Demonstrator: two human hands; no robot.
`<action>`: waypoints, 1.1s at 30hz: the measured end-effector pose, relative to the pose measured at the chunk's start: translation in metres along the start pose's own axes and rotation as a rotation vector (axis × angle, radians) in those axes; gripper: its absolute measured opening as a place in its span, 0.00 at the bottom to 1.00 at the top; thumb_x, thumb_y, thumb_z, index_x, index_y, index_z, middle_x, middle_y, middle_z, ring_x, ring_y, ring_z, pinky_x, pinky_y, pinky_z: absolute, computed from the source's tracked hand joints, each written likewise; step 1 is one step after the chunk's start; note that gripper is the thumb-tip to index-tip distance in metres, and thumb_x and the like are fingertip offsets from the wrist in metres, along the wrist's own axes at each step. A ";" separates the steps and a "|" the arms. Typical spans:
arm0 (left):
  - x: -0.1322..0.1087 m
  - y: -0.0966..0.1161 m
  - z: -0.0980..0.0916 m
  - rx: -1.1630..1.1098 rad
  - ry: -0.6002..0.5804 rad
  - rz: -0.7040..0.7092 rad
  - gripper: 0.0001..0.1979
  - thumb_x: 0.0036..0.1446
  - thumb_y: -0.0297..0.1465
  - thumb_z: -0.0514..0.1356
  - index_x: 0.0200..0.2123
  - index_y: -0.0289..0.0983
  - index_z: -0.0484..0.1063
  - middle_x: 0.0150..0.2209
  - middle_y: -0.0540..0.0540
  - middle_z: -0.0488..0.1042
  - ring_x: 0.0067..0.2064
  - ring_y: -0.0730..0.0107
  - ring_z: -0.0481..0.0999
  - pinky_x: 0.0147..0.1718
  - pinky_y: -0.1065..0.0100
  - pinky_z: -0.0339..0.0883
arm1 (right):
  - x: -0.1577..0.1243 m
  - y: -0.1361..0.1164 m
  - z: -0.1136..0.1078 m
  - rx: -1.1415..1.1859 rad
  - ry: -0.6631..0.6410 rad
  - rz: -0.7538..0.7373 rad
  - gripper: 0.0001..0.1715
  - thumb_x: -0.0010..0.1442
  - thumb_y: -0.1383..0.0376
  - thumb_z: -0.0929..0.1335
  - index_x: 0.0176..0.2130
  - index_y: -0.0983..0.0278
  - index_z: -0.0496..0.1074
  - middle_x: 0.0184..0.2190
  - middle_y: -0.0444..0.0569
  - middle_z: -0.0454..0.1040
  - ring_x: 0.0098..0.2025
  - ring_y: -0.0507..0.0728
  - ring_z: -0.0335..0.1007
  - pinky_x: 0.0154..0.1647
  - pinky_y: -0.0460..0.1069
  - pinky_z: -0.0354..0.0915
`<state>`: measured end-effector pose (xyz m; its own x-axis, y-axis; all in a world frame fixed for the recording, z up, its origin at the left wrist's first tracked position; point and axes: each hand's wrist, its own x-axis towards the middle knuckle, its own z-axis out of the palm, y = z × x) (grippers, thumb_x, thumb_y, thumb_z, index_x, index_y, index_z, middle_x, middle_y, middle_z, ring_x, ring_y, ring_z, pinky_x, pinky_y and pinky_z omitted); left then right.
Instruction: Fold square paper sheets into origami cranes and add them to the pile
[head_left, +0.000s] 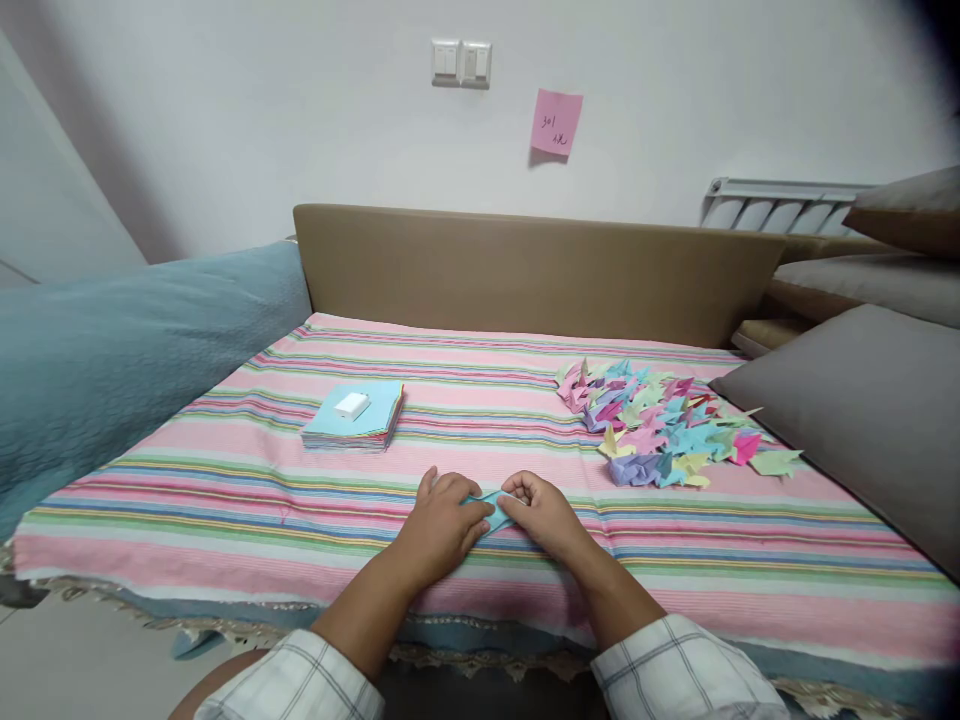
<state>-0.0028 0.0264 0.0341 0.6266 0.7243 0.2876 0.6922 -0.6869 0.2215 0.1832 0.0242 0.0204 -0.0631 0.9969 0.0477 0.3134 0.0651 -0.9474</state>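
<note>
A small light-blue folded paper [496,510] lies on the striped cloth [225,500] near its front edge. My left hand [439,525] and my right hand [546,515] meet over it, fingers curled and pressing it from both sides. Much of the paper is hidden under my fingers. A stack of coloured paper squares [375,420], light blue on top, sits to the far left with a small white block [351,405] resting on it. A heap of several folded paper cranes [660,425] in pink, blue, green, yellow and purple lies to the far right.
A teal blanket [112,360] bulges at the left. Grey cushions [862,420] stand at the right. A tan board [525,270] backs the surface. On the wall hang a pink sticky note [556,122] and a double light switch [461,63].
</note>
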 end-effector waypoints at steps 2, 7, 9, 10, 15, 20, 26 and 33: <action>0.001 0.000 0.000 -0.003 -0.005 -0.009 0.10 0.56 0.34 0.58 0.42 0.47 0.73 0.45 0.47 0.71 0.51 0.59 0.65 0.57 0.41 0.41 | 0.000 -0.002 -0.001 -0.088 -0.005 -0.012 0.08 0.49 0.62 0.66 0.31 0.63 0.67 0.26 0.42 0.69 0.29 0.52 0.65 0.31 0.46 0.60; 0.002 0.001 -0.002 -0.049 -0.016 -0.030 0.07 0.55 0.35 0.59 0.39 0.44 0.72 0.42 0.48 0.72 0.49 0.60 0.67 0.58 0.43 0.41 | 0.000 -0.003 -0.001 -0.191 -0.007 -0.029 0.06 0.49 0.65 0.65 0.32 0.63 0.67 0.27 0.42 0.70 0.30 0.52 0.65 0.31 0.46 0.60; 0.002 0.002 -0.003 -0.067 -0.029 -0.061 0.08 0.55 0.35 0.60 0.39 0.43 0.70 0.41 0.48 0.73 0.48 0.60 0.68 0.58 0.44 0.42 | 0.000 -0.001 0.000 -0.219 0.002 -0.026 0.07 0.49 0.66 0.65 0.32 0.63 0.68 0.27 0.42 0.70 0.29 0.52 0.64 0.30 0.45 0.59; 0.003 0.003 -0.004 -0.075 -0.035 -0.083 0.09 0.54 0.35 0.60 0.40 0.42 0.69 0.41 0.48 0.73 0.47 0.60 0.69 0.58 0.45 0.43 | 0.000 -0.001 0.000 -0.234 0.008 -0.022 0.07 0.48 0.67 0.65 0.33 0.63 0.68 0.26 0.42 0.70 0.29 0.52 0.64 0.30 0.45 0.59; 0.004 0.003 -0.004 -0.107 -0.059 -0.128 0.17 0.53 0.34 0.61 0.47 0.42 0.67 0.46 0.45 0.73 0.49 0.58 0.69 0.58 0.46 0.44 | 0.001 -0.003 0.000 -0.301 0.002 -0.024 0.06 0.48 0.68 0.64 0.29 0.63 0.70 0.25 0.42 0.69 0.28 0.52 0.64 0.30 0.46 0.58; 0.004 0.002 -0.003 -0.111 -0.067 -0.104 0.14 0.54 0.33 0.60 0.45 0.44 0.70 0.45 0.46 0.73 0.49 0.58 0.69 0.57 0.47 0.46 | 0.000 -0.003 -0.009 -0.295 -0.059 -0.039 0.09 0.49 0.69 0.65 0.32 0.63 0.73 0.28 0.44 0.73 0.30 0.52 0.66 0.32 0.46 0.59; 0.004 0.003 -0.004 -0.131 -0.065 -0.116 0.13 0.54 0.34 0.59 0.44 0.43 0.71 0.44 0.46 0.74 0.48 0.59 0.70 0.56 0.48 0.48 | -0.003 0.001 -0.023 -0.293 -0.118 0.016 0.09 0.49 0.67 0.66 0.33 0.64 0.72 0.27 0.43 0.72 0.28 0.51 0.65 0.28 0.44 0.58; 0.004 0.001 -0.001 -0.148 -0.041 -0.124 0.12 0.54 0.33 0.59 0.44 0.43 0.71 0.44 0.46 0.74 0.47 0.60 0.70 0.54 0.52 0.52 | -0.003 0.004 -0.022 -0.331 -0.097 -0.013 0.09 0.51 0.68 0.64 0.33 0.63 0.72 0.26 0.43 0.72 0.27 0.52 0.65 0.28 0.45 0.58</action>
<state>-0.0004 0.0284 0.0362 0.5561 0.8035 0.2125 0.7067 -0.5917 0.3879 0.2052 0.0228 0.0231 -0.1534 0.9881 0.0136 0.6015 0.1042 -0.7920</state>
